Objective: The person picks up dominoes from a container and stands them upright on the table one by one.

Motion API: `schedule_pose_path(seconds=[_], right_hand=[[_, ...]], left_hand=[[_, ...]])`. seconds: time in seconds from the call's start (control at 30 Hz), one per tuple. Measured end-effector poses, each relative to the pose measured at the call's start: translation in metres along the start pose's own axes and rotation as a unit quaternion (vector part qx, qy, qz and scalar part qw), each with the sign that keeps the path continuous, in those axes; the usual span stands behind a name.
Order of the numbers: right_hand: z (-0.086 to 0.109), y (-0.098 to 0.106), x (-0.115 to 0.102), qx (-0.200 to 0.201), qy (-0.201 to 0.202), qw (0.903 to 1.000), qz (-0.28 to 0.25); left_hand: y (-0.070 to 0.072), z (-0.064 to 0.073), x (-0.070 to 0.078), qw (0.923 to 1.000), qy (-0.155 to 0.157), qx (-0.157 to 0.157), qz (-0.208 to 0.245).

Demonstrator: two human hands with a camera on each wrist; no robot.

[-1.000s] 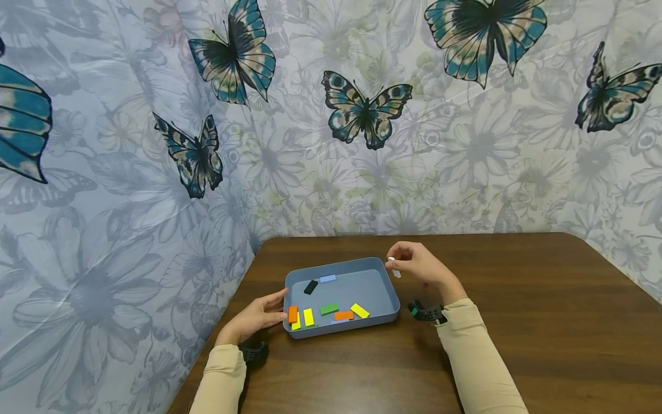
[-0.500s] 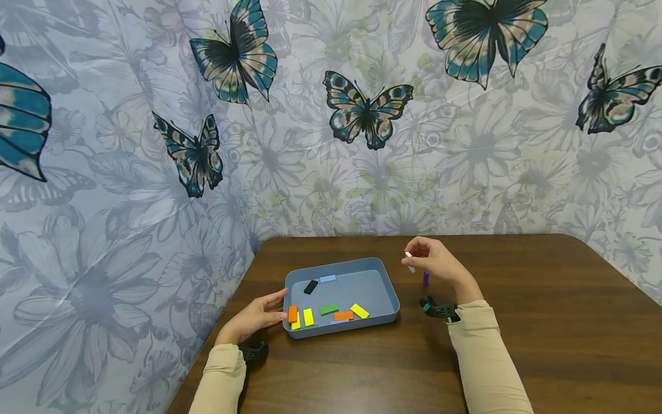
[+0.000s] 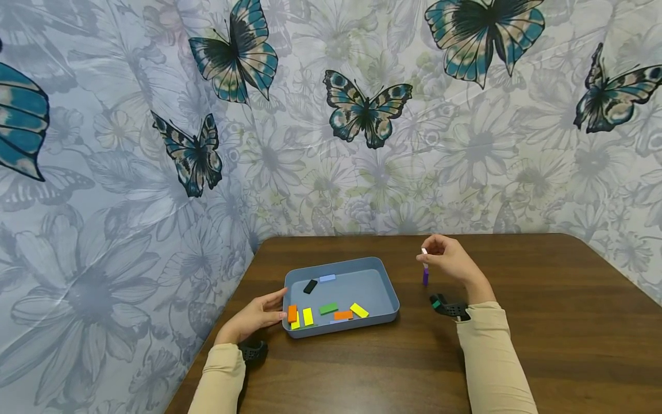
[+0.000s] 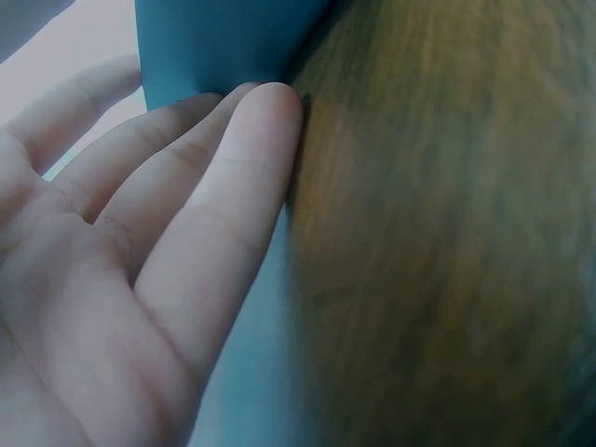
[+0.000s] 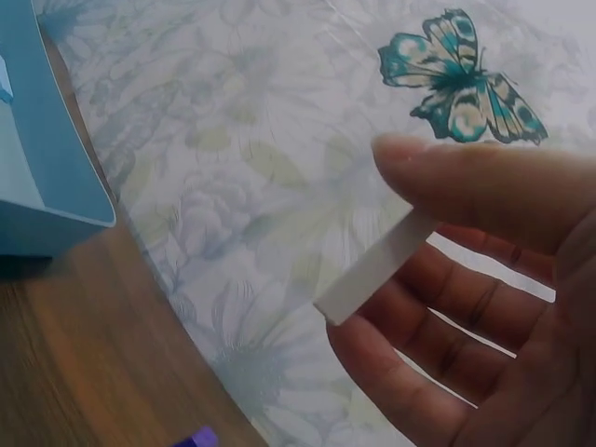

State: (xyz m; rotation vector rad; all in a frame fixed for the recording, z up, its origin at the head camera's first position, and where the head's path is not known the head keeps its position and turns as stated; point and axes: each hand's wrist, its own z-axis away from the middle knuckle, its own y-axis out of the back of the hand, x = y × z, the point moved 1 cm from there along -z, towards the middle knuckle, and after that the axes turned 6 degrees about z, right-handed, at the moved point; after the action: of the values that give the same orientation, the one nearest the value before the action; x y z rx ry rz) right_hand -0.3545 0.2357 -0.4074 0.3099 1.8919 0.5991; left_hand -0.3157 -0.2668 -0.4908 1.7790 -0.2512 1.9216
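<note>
In the head view my right hand (image 3: 449,261) pinches a white domino block (image 3: 424,259) between thumb and fingers. Directly below it a purple domino block (image 3: 426,277) stands upright on the table; whether the two touch I cannot tell. The right wrist view shows the white block's long side, and only the top end of the purple block (image 5: 197,438) at the lower edge. My left hand (image 3: 251,319) rests against the left wall of a blue-grey tray (image 3: 341,329). Its fingers lie nearly straight along the tray in the left wrist view.
Inside the tray lie several blocks: a black one (image 3: 310,286), a light blue one (image 3: 327,278), a green one (image 3: 328,309), plus orange and yellow ones (image 3: 359,310). The brown wooden table (image 3: 543,310) meets a butterfly-patterned wall covering (image 3: 465,190) at the back.
My right hand has moved right, away from the tray's right edge, carrying the white block over the purple one. The purple block has come into sight. My left hand and the tray stay put.
</note>
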Motion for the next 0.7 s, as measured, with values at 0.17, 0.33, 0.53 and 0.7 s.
schedule_pose_path(seconds=[0.17, 0.33, 0.53, 0.7], right_hand=[[0.002, 0.006, 0.009, 0.018, -0.018, 0.9996, 0.009], [0.004, 0.01, 0.017, 0.027, -0.032, 0.999, 0.012], [0.004, 0.011, 0.032, 0.031, -0.059, 0.9976, 0.02], [0.002, 0.008, 0.049, 0.037, -0.086, 0.9954, 0.019]], left_hand=[[-0.001, -0.001, 0.001, 1.0, 0.006, 0.002, 0.004], [-0.002, -0.001, 0.002, 1.0, 0.005, 0.003, 0.005], [-0.003, -0.002, 0.003, 1.0, 0.006, 0.006, -0.002], [-0.005, -0.004, 0.003, 0.9999, 0.008, 0.01, 0.002]])
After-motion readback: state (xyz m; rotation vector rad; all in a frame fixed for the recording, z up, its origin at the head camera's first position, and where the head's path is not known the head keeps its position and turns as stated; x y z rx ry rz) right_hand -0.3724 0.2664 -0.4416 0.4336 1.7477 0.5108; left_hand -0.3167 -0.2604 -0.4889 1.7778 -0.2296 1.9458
